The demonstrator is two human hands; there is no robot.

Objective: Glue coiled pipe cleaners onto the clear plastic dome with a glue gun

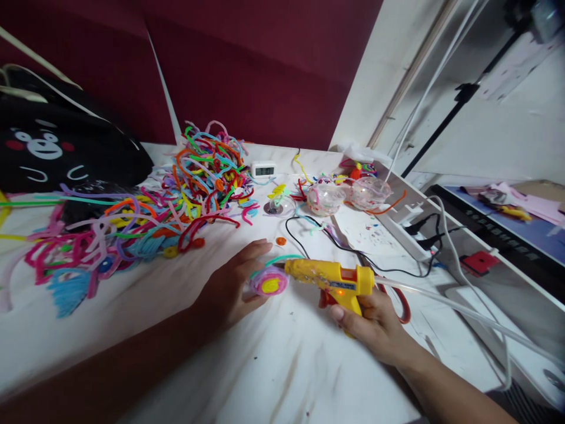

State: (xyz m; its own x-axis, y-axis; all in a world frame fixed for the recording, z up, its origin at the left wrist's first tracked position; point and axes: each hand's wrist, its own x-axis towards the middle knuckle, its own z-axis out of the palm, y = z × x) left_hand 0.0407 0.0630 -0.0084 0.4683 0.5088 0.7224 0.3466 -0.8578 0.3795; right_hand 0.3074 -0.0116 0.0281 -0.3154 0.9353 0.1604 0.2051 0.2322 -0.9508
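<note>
nearest, the right hand is wrapped around the handle of a yellow glue gun, thumb on the near side; cannot tell whether the trigger is squeezed. a long clear glue stick trails out of the gun's back; if it catches, the nozzle could be jerked sideways. the left hand pinches a rolled coil, yellow at its middle, pink and lilac around, just above the white table. the nozzle sits at the coil's upper edge, beside a loose green strip; contact not certain. an orange glow shows on the gun, so the tip is probably hot: a slip could burn the left fingertips, close by. a slack pinch might let the coil unwind; excess glue could string onto the table or the orange disc just beyond. farther, a black cable loops behind the gun and could snag during a swing. farther still, the pipe-cleaner pile could shed loose ends into wet glue, if dragged closer.
</note>
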